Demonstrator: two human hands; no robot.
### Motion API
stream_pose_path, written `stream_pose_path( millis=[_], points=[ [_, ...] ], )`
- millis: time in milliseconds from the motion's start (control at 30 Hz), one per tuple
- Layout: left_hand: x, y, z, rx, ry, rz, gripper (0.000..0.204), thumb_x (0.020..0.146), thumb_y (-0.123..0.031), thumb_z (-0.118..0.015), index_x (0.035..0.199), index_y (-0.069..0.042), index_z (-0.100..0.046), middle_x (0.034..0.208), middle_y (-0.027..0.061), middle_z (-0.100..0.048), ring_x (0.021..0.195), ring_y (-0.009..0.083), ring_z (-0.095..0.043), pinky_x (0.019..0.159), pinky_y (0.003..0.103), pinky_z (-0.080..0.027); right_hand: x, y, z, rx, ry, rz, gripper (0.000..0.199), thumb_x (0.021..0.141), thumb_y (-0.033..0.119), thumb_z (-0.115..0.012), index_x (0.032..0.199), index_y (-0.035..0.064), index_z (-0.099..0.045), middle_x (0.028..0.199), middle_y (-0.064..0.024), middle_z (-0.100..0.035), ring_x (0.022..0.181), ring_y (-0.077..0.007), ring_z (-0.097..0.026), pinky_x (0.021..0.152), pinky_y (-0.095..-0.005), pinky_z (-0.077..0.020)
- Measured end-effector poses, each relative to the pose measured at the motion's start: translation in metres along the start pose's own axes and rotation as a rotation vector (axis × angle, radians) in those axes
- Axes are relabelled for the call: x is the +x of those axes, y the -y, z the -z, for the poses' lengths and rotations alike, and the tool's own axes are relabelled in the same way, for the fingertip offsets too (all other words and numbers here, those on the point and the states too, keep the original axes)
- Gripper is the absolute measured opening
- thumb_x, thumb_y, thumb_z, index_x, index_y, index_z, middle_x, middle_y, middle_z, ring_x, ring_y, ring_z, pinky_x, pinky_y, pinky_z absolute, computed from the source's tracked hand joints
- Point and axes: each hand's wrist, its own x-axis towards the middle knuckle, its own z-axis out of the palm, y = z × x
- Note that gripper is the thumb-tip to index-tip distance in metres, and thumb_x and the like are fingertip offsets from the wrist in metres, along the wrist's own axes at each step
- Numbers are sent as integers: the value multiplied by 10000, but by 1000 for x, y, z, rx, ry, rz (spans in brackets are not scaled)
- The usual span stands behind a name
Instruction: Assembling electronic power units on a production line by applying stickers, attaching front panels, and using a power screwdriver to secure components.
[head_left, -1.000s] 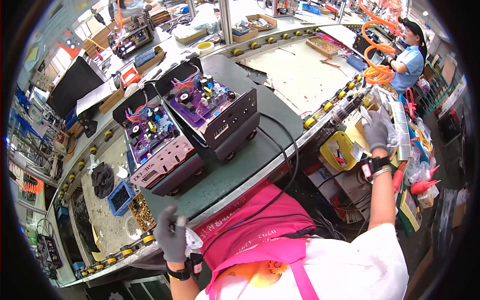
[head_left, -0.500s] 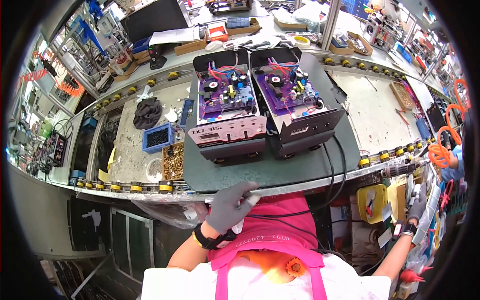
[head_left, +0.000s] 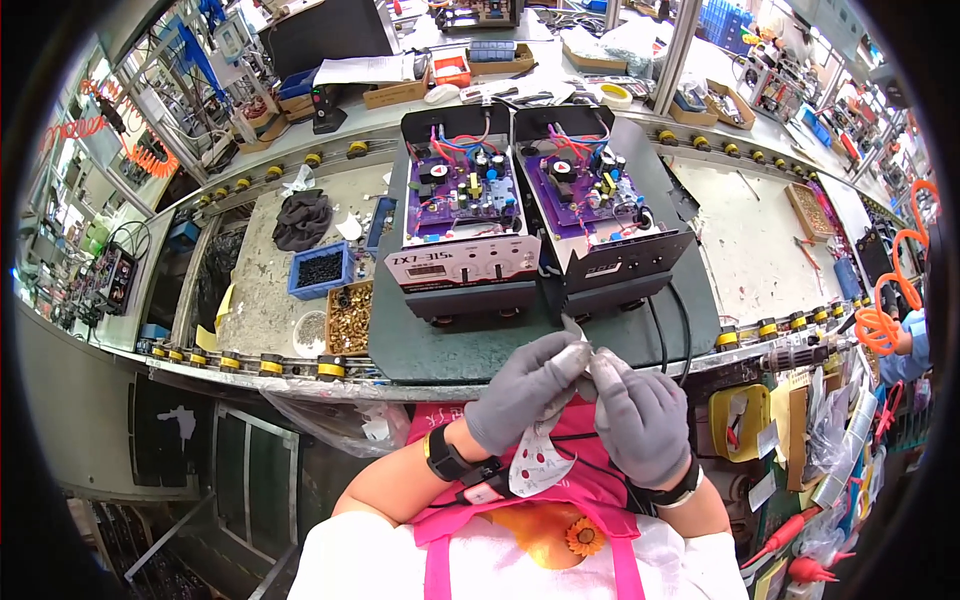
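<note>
White paper-like strip with red spots [head_left: 540,465] is at the person's front, just beyond the near edge of the bench, hanging below the gloves against the pink apron [head_left: 427,425]. Left hand [head_left: 525,395], grey glove: thumb and forefinger look pinched on the strip's upper part. Right hand [head_left: 643,415], same glove: fingers bent, tips meeting the left ones; cannot tell whether they grip, contact is hidden. A small pale pointed end [head_left: 572,327] pokes up past the fingertips; cannot tell if it's the same strip. Status: strip is in hand, not on either unit. Ahead, two open-topped box units stand side by side on the dark green board [head_left: 440,358]. Left one has its white printed front panel [head_left: 465,262] in place; right one shows a bare black metal front panel [head_left: 628,262], no white facing on it yet. Purple circuit boards [head_left: 430,205] sit wired in both; top covers not on. So internals look done as far as visible, right front and both tops look unfinished. Black cables [head_left: 684,325] run off the board's near edge by the right unit. Further left: blue plastic bin [head_left: 322,291] of small black parts, brass-coloured parts [head_left: 350,312] beside it. Right: yellow plastic bin [head_left: 718,418], orange coiled hose [head_left: 880,325], co-worker's blue sleeve [head_left: 915,335].
</note>
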Motion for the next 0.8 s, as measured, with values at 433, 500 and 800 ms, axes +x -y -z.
stream_pose_path(
  millis=[433,500,800],
  points=[
    [0,14,7,-233,74,-140,219,973,-311,-514,983,-97,-560,748,2,-605,507,16,-423,446,160,-345,-5,4,-11,113,6,-66,398,693,54,-647,1077,-41,-608,828,-118,-640,711,-228,-635,621,-316,-471],
    [-1,13,6,-211,34,-128,214,970,-308,-520,988,-98,-557,748,-3,-604,509,12,-422,446,159,-343,-3,6,-12,117,-13,-55,408,686,49,-645,1082,-42,-608,820,-114,-639,708,-226,-635,618,-317,-471],
    [-1,16,10,-182,21,-114,192,973,-283,-515,1052,-109,-530,741,13,-589,497,21,-418,418,167,-348,0,5,-11,137,-18,-12,441,678,11,-640,1111,-58,-593,867,-129,-659,706,-221,-639,608,-311,-477]
  ],
)
